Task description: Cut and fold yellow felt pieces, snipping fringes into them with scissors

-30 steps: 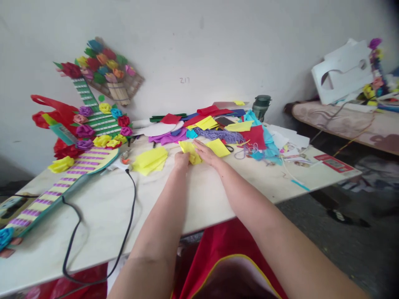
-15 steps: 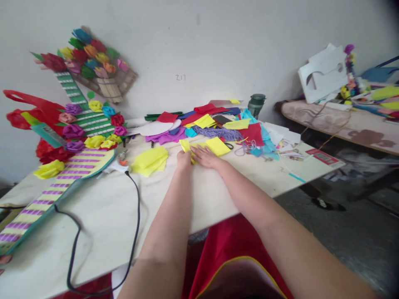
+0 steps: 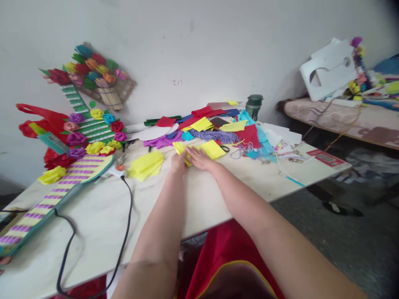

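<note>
A folded yellow sheet (image 3: 178, 147) is gripped by the curled left hand (image 3: 178, 161) and pressed onto the counter (image 3: 202, 201) by the flattened right hand (image 3: 200, 158); bare surface is left toward the near edge (image 3: 207, 228).

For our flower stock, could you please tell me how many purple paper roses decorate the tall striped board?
4: upper-left rose, middle-left rose, lower-left rose, right-edge rose; more may be hidden.

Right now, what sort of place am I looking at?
Probably a craft workroom: coloured sheets lie piled on the table, artificial flowers trim a striped board, and what looks like a glue gun lies nearby.
</note>
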Demonstrator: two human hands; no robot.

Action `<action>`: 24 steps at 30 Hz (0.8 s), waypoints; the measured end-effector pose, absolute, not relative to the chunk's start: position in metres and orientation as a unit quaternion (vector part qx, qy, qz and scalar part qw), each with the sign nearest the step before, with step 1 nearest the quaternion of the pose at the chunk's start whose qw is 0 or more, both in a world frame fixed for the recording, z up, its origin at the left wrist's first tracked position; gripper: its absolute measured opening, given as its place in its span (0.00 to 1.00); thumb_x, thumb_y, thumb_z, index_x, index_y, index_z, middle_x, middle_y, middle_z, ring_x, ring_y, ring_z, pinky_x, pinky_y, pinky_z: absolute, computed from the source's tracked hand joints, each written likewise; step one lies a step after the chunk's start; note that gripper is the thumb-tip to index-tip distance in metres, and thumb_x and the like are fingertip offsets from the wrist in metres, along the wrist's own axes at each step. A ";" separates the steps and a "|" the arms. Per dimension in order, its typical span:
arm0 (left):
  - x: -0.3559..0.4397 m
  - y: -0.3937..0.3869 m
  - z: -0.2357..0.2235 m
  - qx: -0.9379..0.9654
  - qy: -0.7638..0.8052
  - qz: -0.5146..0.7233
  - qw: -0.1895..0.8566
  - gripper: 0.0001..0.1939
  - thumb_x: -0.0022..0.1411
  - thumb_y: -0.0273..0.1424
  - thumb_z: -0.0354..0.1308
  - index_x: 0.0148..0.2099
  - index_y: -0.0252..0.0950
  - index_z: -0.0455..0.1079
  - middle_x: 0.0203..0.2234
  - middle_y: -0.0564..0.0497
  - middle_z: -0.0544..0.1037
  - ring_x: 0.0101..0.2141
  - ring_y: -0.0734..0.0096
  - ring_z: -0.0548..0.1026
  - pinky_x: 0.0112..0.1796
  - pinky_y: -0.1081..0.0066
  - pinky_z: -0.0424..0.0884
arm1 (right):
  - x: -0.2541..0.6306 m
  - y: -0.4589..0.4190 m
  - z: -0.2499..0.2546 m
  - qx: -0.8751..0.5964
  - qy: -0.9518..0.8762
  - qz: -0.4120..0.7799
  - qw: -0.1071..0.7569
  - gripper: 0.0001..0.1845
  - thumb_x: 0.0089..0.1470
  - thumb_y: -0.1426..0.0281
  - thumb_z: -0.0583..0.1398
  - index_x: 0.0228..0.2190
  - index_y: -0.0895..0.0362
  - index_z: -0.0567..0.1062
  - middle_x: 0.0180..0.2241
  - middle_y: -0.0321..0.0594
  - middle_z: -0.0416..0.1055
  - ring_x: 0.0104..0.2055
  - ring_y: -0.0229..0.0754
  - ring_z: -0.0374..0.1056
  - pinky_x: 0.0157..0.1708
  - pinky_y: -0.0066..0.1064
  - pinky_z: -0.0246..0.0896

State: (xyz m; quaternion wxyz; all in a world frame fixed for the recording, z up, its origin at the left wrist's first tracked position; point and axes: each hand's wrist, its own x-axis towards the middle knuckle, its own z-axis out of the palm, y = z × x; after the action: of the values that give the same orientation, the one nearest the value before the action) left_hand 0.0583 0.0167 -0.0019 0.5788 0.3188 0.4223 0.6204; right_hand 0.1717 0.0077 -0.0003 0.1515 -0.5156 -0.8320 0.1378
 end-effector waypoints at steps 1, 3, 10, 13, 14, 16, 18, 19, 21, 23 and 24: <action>0.059 0.018 -0.003 0.326 0.439 0.624 0.558 0.04 0.48 0.22 0.60 0.30 0.31 0.70 0.22 0.50 0.76 0.29 0.67 0.76 0.34 0.70 0.70 | 0.171 0.006 0.001 -0.517 -0.831 0.139 0.151 0.33 0.62 0.58 0.39 0.64 0.55 0.39 0.66 0.38 0.35 0.68 0.42 0.28 0.63 0.45 0.25; 0.062 0.018 -0.005 0.325 0.456 0.639 0.527 0.03 0.49 0.22 0.58 0.29 0.32 0.69 0.23 0.51 0.75 0.28 0.69 0.76 0.33 0.72 0.70 | 0.171 0.004 0.003 -0.520 -0.830 0.141 0.146 0.33 0.62 0.57 0.38 0.64 0.55 0.39 0.66 0.38 0.36 0.68 0.42 0.29 0.63 0.45 0.25; 0.064 0.011 0.003 0.283 0.403 0.649 0.580 0.08 0.53 0.18 0.50 0.32 0.32 0.68 0.26 0.50 0.76 0.27 0.70 0.75 0.37 0.66 0.72 | 0.178 0.001 0.009 -0.536 -0.832 0.087 0.117 0.31 0.62 0.57 0.41 0.63 0.53 0.46 0.66 0.35 0.39 0.68 0.44 0.30 0.63 0.47 0.23; 0.059 0.010 0.004 0.285 0.413 0.637 0.585 0.08 0.53 0.17 0.50 0.34 0.31 0.68 0.27 0.48 0.76 0.28 0.68 0.76 0.38 0.64 0.72 | 0.188 0.000 0.019 -0.539 -0.827 0.063 0.145 0.28 0.63 0.60 0.42 0.61 0.54 0.55 0.64 0.38 0.47 0.66 0.44 0.39 0.63 0.48 0.30; 0.058 0.011 0.004 0.286 0.416 0.636 0.584 0.08 0.53 0.17 0.50 0.34 0.31 0.68 0.27 0.48 0.76 0.29 0.67 0.76 0.38 0.64 0.72 | 0.192 -0.001 0.024 -0.540 -0.822 0.034 0.179 0.26 0.63 0.63 0.43 0.59 0.55 0.59 0.63 0.40 0.50 0.65 0.43 0.43 0.62 0.45 0.32; 0.055 0.012 0.002 0.289 0.415 0.634 0.585 0.07 0.53 0.18 0.52 0.34 0.31 0.68 0.27 0.47 0.76 0.32 0.66 0.77 0.39 0.64 0.73 | 0.203 -0.003 0.033 -0.568 -0.787 -0.018 0.240 0.23 0.62 0.67 0.44 0.55 0.57 0.66 0.58 0.43 0.62 0.60 0.42 0.54 0.59 0.38 0.45; 0.052 0.014 0.001 0.295 0.412 0.634 0.585 0.07 0.52 0.18 0.55 0.34 0.32 0.67 0.27 0.47 0.76 0.34 0.64 0.77 0.40 0.64 0.73 | 0.217 -0.005 0.041 -0.659 -0.704 -0.051 0.260 0.20 0.60 0.68 0.48 0.49 0.58 0.72 0.50 0.49 0.69 0.54 0.46 0.63 0.53 0.37 0.55; 0.051 0.014 0.000 0.298 0.410 0.634 0.584 0.06 0.51 0.19 0.56 0.33 0.32 0.67 0.27 0.47 0.77 0.35 0.64 0.77 0.40 0.64 0.73 | 0.224 -0.006 0.044 -0.708 -0.655 -0.057 0.258 0.19 0.59 0.70 0.49 0.46 0.59 0.74 0.48 0.51 0.71 0.51 0.48 0.65 0.50 0.37 0.58; 0.050 0.015 -0.001 0.310 0.399 0.632 0.587 0.07 0.50 0.20 0.58 0.33 0.32 0.68 0.28 0.47 0.77 0.37 0.63 0.77 0.41 0.64 0.73 | 0.236 -0.007 0.048 -0.787 -0.578 -0.019 0.214 0.17 0.55 0.74 0.52 0.43 0.60 0.76 0.45 0.53 0.72 0.48 0.49 0.68 0.45 0.37 0.62; 0.048 0.015 -0.002 0.321 0.385 0.629 0.595 0.08 0.49 0.20 0.60 0.33 0.33 0.68 0.28 0.47 0.77 0.38 0.63 0.77 0.42 0.64 0.73 | 0.246 -0.007 0.049 -0.827 -0.534 0.036 0.171 0.17 0.53 0.76 0.54 0.43 0.62 0.75 0.45 0.55 0.72 0.47 0.50 0.69 0.44 0.37 0.63; 0.048 0.015 -0.002 0.325 0.377 0.627 0.599 0.08 0.48 0.21 0.60 0.34 0.33 0.68 0.29 0.47 0.77 0.39 0.62 0.77 0.42 0.64 0.73 | 0.248 -0.007 0.048 -0.834 -0.526 0.057 0.156 0.18 0.52 0.76 0.55 0.44 0.62 0.75 0.46 0.56 0.71 0.48 0.51 0.69 0.44 0.37 0.63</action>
State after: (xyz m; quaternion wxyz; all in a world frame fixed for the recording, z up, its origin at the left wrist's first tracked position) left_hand 0.0478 0.0151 -0.0022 0.5991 0.3253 0.3774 0.6268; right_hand 0.2482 -0.0067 0.0482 0.1560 -0.8342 -0.5259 0.0570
